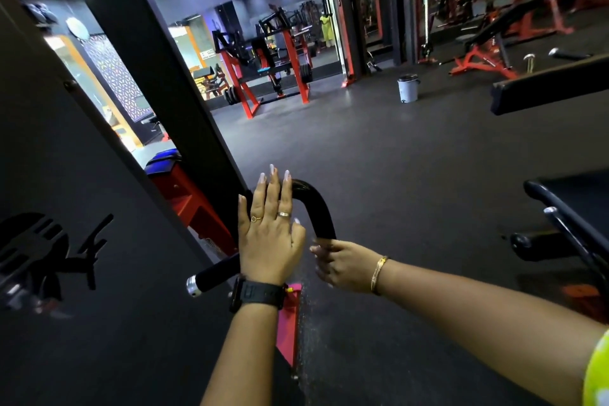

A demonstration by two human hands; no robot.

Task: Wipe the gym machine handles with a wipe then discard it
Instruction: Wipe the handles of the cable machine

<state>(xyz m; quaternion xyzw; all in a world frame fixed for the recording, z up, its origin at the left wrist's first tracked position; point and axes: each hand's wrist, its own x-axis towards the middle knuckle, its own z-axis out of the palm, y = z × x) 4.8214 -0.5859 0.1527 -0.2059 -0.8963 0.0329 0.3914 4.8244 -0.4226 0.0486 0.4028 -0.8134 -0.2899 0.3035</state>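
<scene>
The person stands at a machine with both arms reaching forward to one black curved handle point(316, 204). It runs from a chrome cap at the near left, up under the palm, over a bend and down again on the right.

The left hand point(268, 234) lies flat across the handle's middle stretch, its fingers straight and together and pointing away. It grips nothing and seems only to steady the bar.

The right hand point(342, 265) is at the handle's right-hand end, just below the bend, with its fingers curled toward the bar. That part is blurred, so it cannot be told whether the fingers pinch something or merely touch the bar.

No wipe shows anywhere. If there is one, it is most likely hidden inside the right hand's curled fingers, but that is a guess.

Judged from this, the task sits in its wiping stage. The right hand is placed as if rubbing the handle's end, and the stretch under the left palm and the part toward the chrome cap may be left to do. Nothing on the bar's surface shows which parts are already clean. Any other handles on the machine cannot be made out.

The discarding is not yet done. A pale bin point(408, 88) stands far off across the dark floor point(412, 175), well apart from the hands, and looks the likely place for the wipe.
</scene>
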